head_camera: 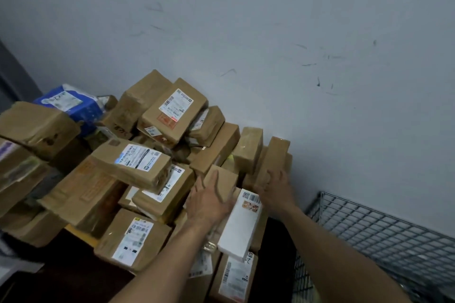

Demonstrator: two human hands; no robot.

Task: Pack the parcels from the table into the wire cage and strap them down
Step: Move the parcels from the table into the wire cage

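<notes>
Nearest, two bare forearms (pixel 160 261) reach over the heap of parcels (pixel 130 162) piled on the dark table (pixel 66 268) against the wall. The left hand (pixel 211 202) lies flat, fingers spread, on a small brown parcel (pixel 222 179), with a white box (pixel 240 224) just to its right. The right hand (pixel 275 188) touches an upright parcel (pixel 274 157) at the heap's right end, too blurred to tell whether it grips, and the wire cage (pixel 384 233) stands at the near right, beside the table.

Brown taped parcels (pixel 128 162) (white labels), one blue-wrapped parcel (pixel 73 103), a white box (pixel 238 226), grey wire cage (pixel 384 231).
</notes>
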